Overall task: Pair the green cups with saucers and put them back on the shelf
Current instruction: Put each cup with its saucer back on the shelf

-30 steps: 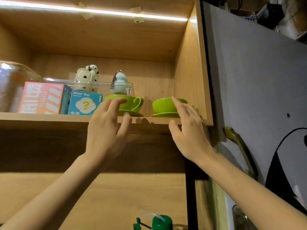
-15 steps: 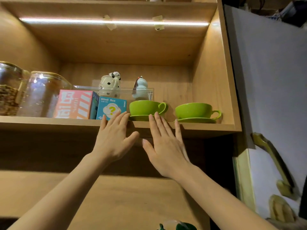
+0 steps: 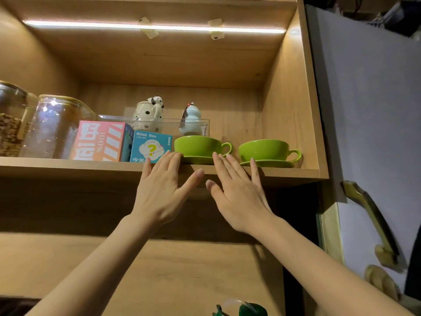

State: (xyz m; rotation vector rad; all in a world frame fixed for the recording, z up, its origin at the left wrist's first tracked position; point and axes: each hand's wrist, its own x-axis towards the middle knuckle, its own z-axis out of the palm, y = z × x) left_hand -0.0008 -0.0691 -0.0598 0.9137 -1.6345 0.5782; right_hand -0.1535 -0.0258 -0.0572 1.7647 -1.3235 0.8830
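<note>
Empty open grips [image 3: 163, 191] [image 3: 239, 199] below shelf edge [image 3: 68, 171], cups [image 3: 197, 145] above.

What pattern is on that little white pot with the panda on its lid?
Black spots on white, on the pot at the back of the shelf; the head view shows it.

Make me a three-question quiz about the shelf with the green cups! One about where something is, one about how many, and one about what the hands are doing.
1. Where is the Blind Box?
A. left of the cups
B. right of the cups
C. inside a cup

2. How many green cups?
A. one
B. two
C. four

3. The hands are:
A. holding cups
B. closed in fists
C. open and empty

Answers:
1 A: it stands left of the left cup.
2 B: the left cup and the right cup, each on a saucer.
3 C: the left hand and right hand show spread fingers gripping nothing.
</note>
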